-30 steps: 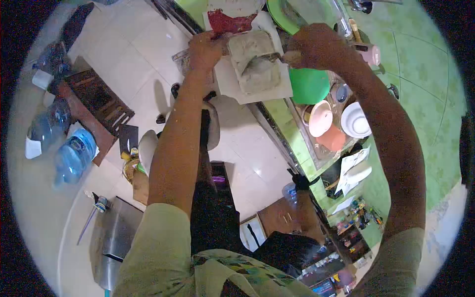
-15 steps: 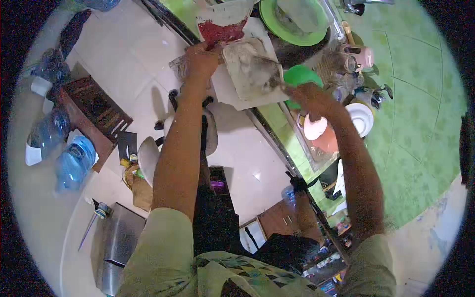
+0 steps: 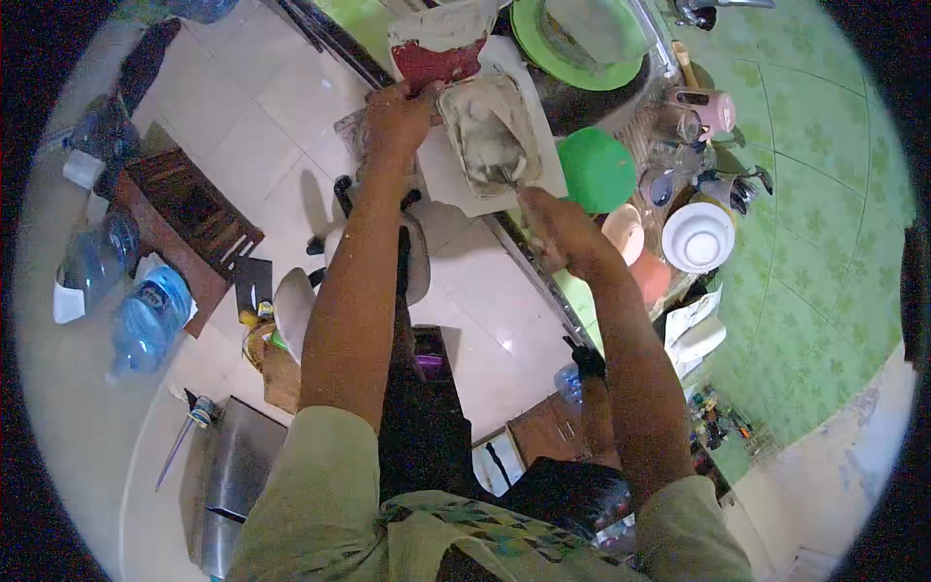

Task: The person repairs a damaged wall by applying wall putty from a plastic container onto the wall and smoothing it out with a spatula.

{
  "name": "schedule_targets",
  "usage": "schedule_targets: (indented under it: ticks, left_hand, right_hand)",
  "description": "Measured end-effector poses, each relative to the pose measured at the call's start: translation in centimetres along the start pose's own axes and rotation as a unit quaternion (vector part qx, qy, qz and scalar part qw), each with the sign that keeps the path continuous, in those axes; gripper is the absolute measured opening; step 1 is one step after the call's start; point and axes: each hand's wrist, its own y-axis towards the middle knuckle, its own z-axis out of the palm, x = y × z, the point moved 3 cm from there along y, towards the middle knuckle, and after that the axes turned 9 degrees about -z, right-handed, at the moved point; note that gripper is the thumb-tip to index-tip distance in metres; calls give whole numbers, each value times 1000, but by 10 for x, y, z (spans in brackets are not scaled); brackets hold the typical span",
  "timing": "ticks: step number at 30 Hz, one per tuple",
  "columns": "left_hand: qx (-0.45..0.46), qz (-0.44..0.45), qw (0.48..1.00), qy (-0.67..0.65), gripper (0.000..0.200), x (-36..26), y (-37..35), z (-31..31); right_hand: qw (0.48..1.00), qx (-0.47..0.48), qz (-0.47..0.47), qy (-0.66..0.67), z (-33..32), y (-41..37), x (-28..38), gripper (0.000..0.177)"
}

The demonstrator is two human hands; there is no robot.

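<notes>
A rectangular tub (image 3: 531,145) with pale, wet mixture smeared over its inside rests on a white board (image 3: 475,202) at the counter edge. My left hand (image 3: 396,116) is closed at the tub's left rim, beside a white container with a red lower part (image 3: 436,60). Closed around a thin utensil (image 3: 508,178), my right hand (image 3: 561,228) is at the tub's near end. The utensil's tip reaches into the mixture; its exact kind cannot be made out. Just right of the tub is a green bowl (image 3: 596,170).
A green plate (image 3: 529,48) lies at the sink. Cups, glasses and a white bowl (image 3: 700,238) crowd the right of the counter, with a pink mug (image 3: 716,112) behind. On the floor side stand a stool (image 3: 415,257), a wooden rack (image 3: 184,209) and large plastic bottles (image 3: 153,310).
My right hand has swung left and toward my body, bringing the utensil from the tub's right side to its near end. More of the green bowl shows. My left hand has barely moved.
</notes>
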Motion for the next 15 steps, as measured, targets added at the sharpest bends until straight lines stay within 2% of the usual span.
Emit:
schedule_targets:
  ticks: [1,3,4,5,6,7,8,10,11,12,13,14,15]
  left_hand:
    - [-1,-1,1000,0,33,8,6,0]
    - [-36,81,992,95,29,26,25,-1]
    - [-38,81,991,95,29,31,27,-2]
    - [-32,96,990,97,29,32,28,-3]
    - [-22,110,988,101,29,32,27,0]
    - [0,-5,999,47,27,0,0,-2]
    - [3,-5,999,49,27,-5,-6,0]
    - [14,15,997,-69,24,-9,-10,0]
    - [-3,51,998,42,20,14,12,-1]
    - [-3,51,998,43,20,15,12,0]
    - [10,38,999,-17,21,13,9,1]
    - [21,25,996,-78,22,11,5,1]
    - [20,23,996,-79,22,7,-1,0]
  right_hand:
    - [999,19,-20,-47,2,-7,-2,36]
    - [997,15,-38,-69,-14,-18,0,38]
    - [994,10,-54,-89,-18,-24,2,40]
    - [994,60,90,-10,1,-58,65,40]
    - [994,63,88,-10,3,-50,61,40]
    - [997,37,62,-27,0,-38,50,41]
    - [998,11,36,-43,-3,-26,40,43]
    - [999,-11,17,-45,1,3,17,45]
    - [988,30,-85,-128,0,18,0,44]
    - [957,68,-187,-209,-1,24,-6,43]
    - [976,73,-93,-185,-2,9,8,30]
    - [976,74,-92,-185,1,-11,24,30]
    - [936,69,-150,-313,5,-35,41,32]
